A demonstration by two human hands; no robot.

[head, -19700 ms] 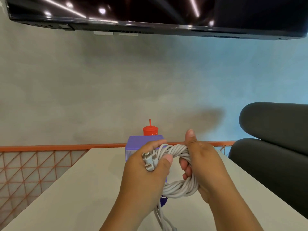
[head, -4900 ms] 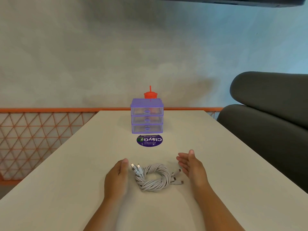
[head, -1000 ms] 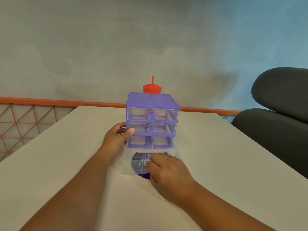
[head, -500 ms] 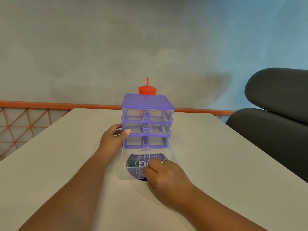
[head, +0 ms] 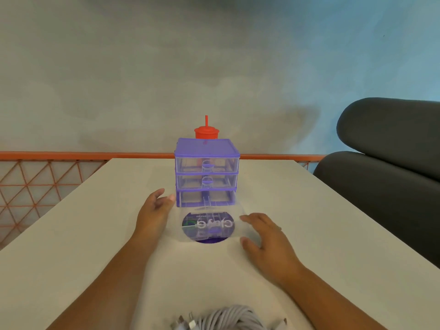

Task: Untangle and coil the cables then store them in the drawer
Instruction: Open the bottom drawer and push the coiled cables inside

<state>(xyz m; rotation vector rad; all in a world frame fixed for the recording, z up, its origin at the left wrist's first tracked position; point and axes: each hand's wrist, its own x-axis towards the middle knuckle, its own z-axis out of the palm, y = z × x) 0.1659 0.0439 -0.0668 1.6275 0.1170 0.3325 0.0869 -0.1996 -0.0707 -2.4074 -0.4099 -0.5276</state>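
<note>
Coiled grey cables (head: 228,319) on the table's near edge, between the forearms, well short of both hands. Left hand (head: 154,213) and right hand (head: 264,236) loose-fingered, gripping nothing, flanking the pulled-out clear drawer (head: 207,225).

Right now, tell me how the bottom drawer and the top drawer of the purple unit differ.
The bottom drawer is pulled out toward the person, over the round sticker; the top drawer sits shut in its slot. The left hand and right hand flank the bottom drawer; no hand is near the top drawer. Both are clear plastic and look empty.
</note>
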